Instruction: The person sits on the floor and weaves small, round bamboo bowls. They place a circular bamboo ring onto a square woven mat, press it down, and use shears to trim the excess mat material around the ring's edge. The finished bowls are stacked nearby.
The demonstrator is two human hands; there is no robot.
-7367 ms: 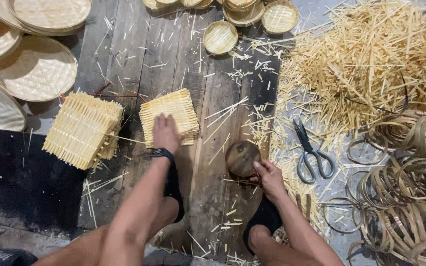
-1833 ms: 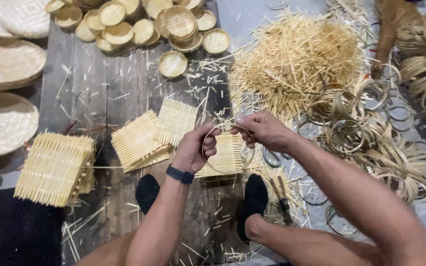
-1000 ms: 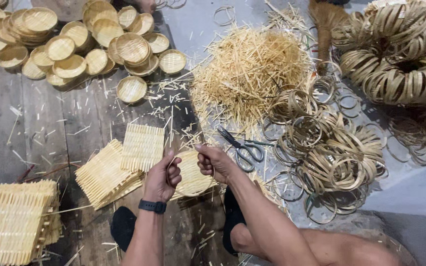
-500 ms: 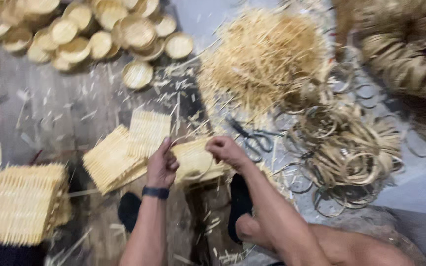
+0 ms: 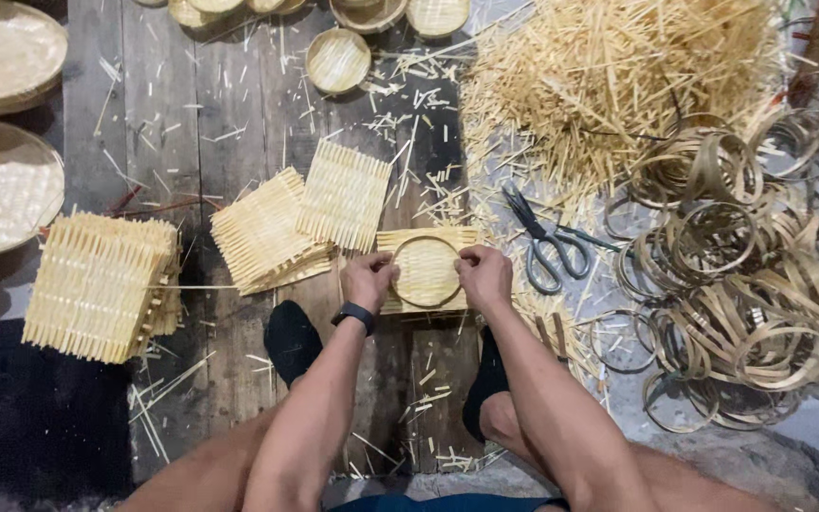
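- Left hand (image 5: 369, 280): fingers curled closed over the left edge of a bamboo ring (image 5: 426, 270), pressing it down; a dark wristband sits on the wrist.
- Right hand (image 5: 485, 277): fingers likewise curled closed over the ring's right edge, so that the ring lies between the two hands.
- Woven bamboo mat (image 5: 428, 239): a square mat lying flat directly beneath the ring and the fingers, on the plank floor (image 5: 201, 114); its slat ends project beyond the ring on all sides.
- Stack of woven mats (image 5: 300, 223): just to the left of the left fingers and slightly beyond them, two fanned groups overlapping.
- Larger mat stack (image 5: 101, 284): well to the left of the left hand.
- Scissors (image 5: 547, 246): dark-handled, just to the right of the right fingers, blades pointing away from the person.
- Heap of bamboo splints (image 5: 609, 81): beyond the right fingers and to their right.
- Pile of bamboo rings (image 5: 741, 275): further right of the scissors, loosely tangled.
- Small round baskets (image 5: 338, 59): beyond the hands, near the top edge.
- Large flat woven trays (image 5: 2, 185): far left, beyond the larger mat stack.
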